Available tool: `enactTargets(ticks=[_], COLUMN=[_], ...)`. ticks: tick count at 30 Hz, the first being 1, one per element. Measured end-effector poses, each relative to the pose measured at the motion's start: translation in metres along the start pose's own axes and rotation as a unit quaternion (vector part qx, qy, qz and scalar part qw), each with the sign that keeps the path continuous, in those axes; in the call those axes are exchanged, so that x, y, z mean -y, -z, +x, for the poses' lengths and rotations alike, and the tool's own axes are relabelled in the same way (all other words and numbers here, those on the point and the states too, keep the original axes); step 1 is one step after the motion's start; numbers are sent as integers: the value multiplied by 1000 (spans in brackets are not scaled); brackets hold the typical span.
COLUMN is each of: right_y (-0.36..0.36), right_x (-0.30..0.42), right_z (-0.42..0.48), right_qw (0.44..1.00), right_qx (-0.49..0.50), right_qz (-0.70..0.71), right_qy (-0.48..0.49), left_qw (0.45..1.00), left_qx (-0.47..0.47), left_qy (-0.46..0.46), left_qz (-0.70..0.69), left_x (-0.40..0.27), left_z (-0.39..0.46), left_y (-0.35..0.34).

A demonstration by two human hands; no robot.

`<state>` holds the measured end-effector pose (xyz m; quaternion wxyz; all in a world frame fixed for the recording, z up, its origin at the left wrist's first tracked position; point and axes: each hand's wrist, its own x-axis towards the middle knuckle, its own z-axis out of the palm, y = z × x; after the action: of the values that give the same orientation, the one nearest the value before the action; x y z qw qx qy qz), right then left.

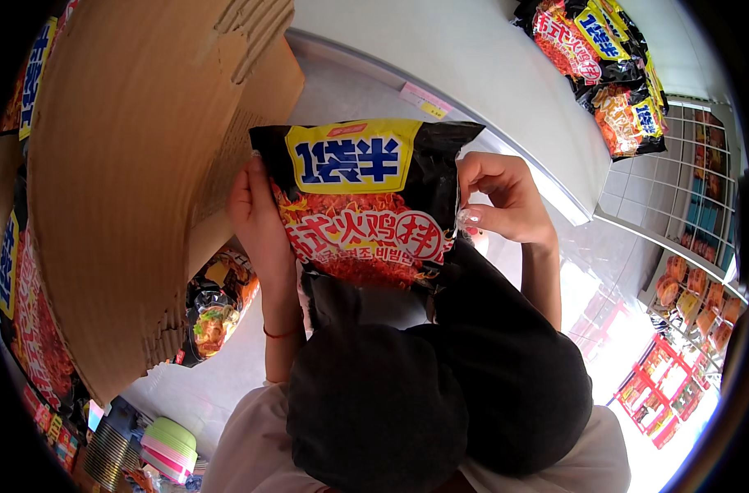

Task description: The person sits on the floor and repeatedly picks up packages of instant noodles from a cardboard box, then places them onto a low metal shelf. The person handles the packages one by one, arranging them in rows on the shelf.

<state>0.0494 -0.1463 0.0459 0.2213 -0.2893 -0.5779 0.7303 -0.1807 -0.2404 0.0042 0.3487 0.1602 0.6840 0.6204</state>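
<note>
A black, yellow and red instant-noodle packet (pixel 362 203) is held up in front of me, its printed face towards the camera. My left hand (pixel 251 209) grips its left edge, the fingertips partly hidden behind it. On the opposite edge, my right hand (pixel 504 197) pinches the wrapper between thumb and fingers. Beside my left hand stands a large open cardboard box (pixel 122 172) with torn flaps. Similar noodle packets (pixel 568 46) lie on the white shelf (pixel 424 43) at the upper right.
A wire rack (pixel 645 172) stands beyond the shelf's right end. More noodle packets (pixel 36 333) lie left of the box, and a dark packet (pixel 217 314) shows beneath it. Stacked plastic basins (pixel 168 447) are at the lower left. A price tag (pixel 433 108) hangs on the shelf edge.
</note>
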Motion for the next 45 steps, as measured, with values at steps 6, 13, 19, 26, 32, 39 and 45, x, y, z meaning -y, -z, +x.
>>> enactTargets(ticks=[6, 13, 19, 26, 32, 39, 45], right_y=[2, 4, -2, -1, -1, 12, 5], right_x=[4, 1, -5, -21, -23, -26, -1], right_z=[-1, -4, -1, 5, 9, 2, 19], right_qw=[997, 999, 989, 966, 957, 984, 930], right_qx=[45, -52, -116, -210, -270, -129, -118], right_qz=[-47, 7, -94, -149, -100, 14, -338], right_qy=[-38, 3, -15, 3, -44, -126, 85], left_qw=[1000, 999, 934, 935, 984, 997, 994], left_qx=[-20, -21, -62, -55, -30, -61, 104], left_qy=[-6, -26, -189, -207, -104, 36, -11], left_qz=[-10, 14, 295, 284, 143, 31, 23], left_x=[-6, 14, 19, 15, 13, -6, -9], left_z=[-2, 10, 11, 12, 7, -4, -11], left_y=[-5, 4, 6, 0, -1, 0, 0])
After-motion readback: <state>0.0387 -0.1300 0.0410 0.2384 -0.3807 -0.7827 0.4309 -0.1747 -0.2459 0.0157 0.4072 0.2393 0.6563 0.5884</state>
